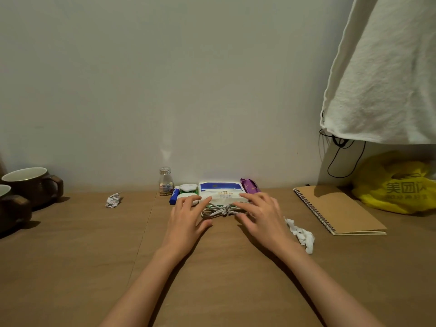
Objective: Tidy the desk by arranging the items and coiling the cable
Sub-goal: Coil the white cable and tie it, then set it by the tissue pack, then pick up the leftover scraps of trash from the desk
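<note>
Cable bundle [223, 210], knotted at middle, just near of tissue pack [220, 192]: light, limp, probably springy; best pinched at knot. Left hand [188, 214], right hand [260, 212] flanking, fingers spread, gripping nothing.

Pale wall [165, 79] and hanging white cloth [382, 79]

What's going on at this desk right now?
A person has both hands out, fingers relaxed: left hand and right hand lie at either end of a coiled, tied cable on the desk. The cable lies just in front of a tissue pack, which stands in a row with a bottle and a purple packet along the wall. A crumpled paper and a tissue scrap still lie loose.
</note>
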